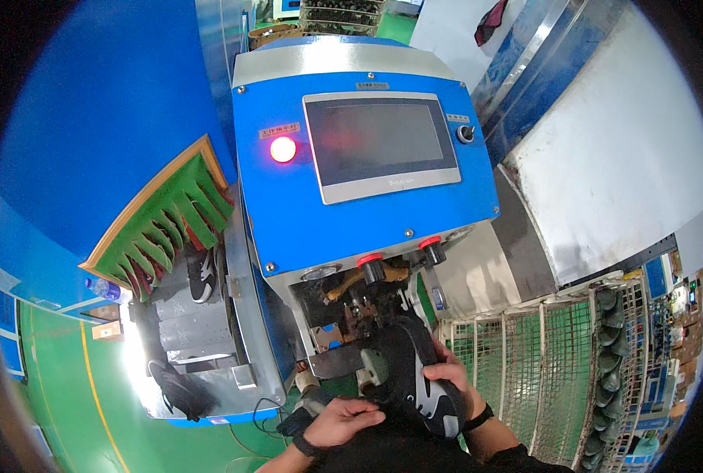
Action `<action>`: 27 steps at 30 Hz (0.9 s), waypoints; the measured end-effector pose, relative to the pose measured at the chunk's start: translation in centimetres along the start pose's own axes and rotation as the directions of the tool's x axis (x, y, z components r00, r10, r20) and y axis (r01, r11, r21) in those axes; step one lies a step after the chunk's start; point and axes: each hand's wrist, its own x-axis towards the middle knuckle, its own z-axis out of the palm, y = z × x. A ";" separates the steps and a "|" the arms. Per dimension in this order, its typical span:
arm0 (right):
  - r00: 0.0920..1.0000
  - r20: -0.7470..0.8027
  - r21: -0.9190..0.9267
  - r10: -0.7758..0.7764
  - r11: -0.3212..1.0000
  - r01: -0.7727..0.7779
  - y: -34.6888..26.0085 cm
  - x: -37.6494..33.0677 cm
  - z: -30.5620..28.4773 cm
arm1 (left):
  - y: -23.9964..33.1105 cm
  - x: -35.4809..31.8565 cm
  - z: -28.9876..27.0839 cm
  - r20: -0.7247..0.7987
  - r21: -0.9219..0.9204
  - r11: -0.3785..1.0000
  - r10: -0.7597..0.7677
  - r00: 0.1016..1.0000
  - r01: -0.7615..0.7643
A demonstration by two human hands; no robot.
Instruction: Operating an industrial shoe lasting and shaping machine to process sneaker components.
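Observation:
A black shoe (pixel 402 355) with grey-white side panels stands at the front of the blue machine, its far end close to the metal parts under the machine head. My right hand (pixel 449 377) is closed around its right side, thumb across the grey-white panel. On the near left of the shoe, my left hand (pixel 343 423) has its thumb and fingers drawn together; whatever they pinch is too small to make out. A pale grey-green rounded pad (pixel 374 366) sits against the shoe's left side. Both wrists wear dark bands.
The blue machine (pixel 288 229) carries a screen (pixel 383 146), a lit red lamp (pixel 283 149) and two red-collared knobs (pixel 372 268). At left, a conveyor (pixel 197 327) with green strip curtains (pixel 170 229) holds black shoes (pixel 202 276). A wire rack (pixel 517 370) stands at right, with dark shoe-shaped pieces (pixel 608 370).

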 end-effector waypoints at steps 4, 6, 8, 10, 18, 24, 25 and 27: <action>0.997 0.046 -0.130 0.063 0.990 -0.057 -1.0 0.9 -0.5 | 2.3 -2.5 0.3 0.161 -0.229 0.961 0.192 0.968 -0.152; 0.998 0.037 -0.304 -0.046 0.951 0.055 -2.4 2.2 -1.5 | 4.2 -2.9 1.0 0.182 -0.215 0.916 0.377 0.908 -0.337; 0.970 0.075 -0.475 -0.231 0.847 0.238 -2.2 2.8 -2.3 | 1.5 -1.8 0.6 0.045 -0.247 0.964 0.112 0.993 -0.098; 0.955 0.071 -0.620 -0.288 0.737 0.268 -2.5 3.4 -0.7 | -0.2 0.0 -0.3 -0.120 -0.327 0.945 -0.047 0.992 0.005; 0.904 0.175 -0.965 -0.390 -0.250 0.079 1.4 9.1 0.9 | -4.5 6.1 -4.2 -0.369 -0.576 0.817 -0.273 0.888 0.012; 0.932 0.099 -0.938 -0.349 -0.345 -0.030 2.5 11.2 3.2 | -7.5 8.0 -4.7 -0.456 -0.604 0.792 -0.255 0.853 -0.086; 0.934 0.081 -0.944 -0.348 -0.328 -0.040 2.1 12.1 3.1 | -7.2 8.1 -4.8 -0.422 -0.644 0.760 -0.254 0.870 -0.090; 0.935 0.037 -0.944 -0.351 -0.319 -0.083 2.3 12.0 3.2 | -6.6 7.8 -5.1 -0.402 -0.589 0.805 -0.219 0.889 -0.068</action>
